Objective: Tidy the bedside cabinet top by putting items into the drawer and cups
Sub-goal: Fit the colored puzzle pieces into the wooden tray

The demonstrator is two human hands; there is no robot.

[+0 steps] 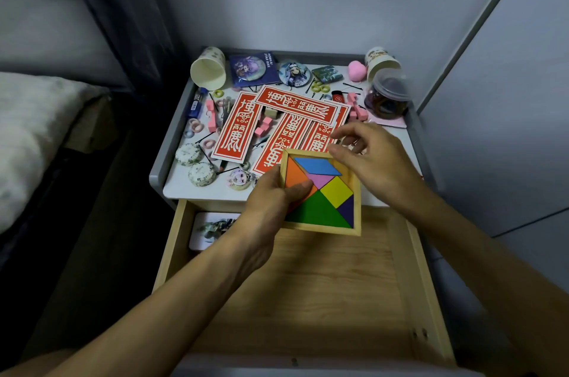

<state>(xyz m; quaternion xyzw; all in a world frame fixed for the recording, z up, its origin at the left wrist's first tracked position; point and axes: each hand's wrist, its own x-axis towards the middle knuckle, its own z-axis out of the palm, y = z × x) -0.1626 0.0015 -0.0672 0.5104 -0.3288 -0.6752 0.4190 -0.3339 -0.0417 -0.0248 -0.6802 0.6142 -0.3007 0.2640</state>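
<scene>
Head view: A person holds a wooden tangram tray (326, 195) above the six o'clock edge of the bedside cabinet top (197, 188), over the far end of the open drawer (323, 284). The left hand (271, 201) clamps the tray's nine o'clock side, thumb across the orange piece. The right hand (369, 158) curls at its one o'clock corner; whether it pinches the frame cannot be told. The tray is square, with no long axis, and faces up. Its blue parallelogram runs roughly nine to three along the far edge. Keeping the tray level while lowering it should stop pieces from sliding out. It should land flat at the drawer's three o'clock side, away from the card (212, 230) at nine.
</scene>
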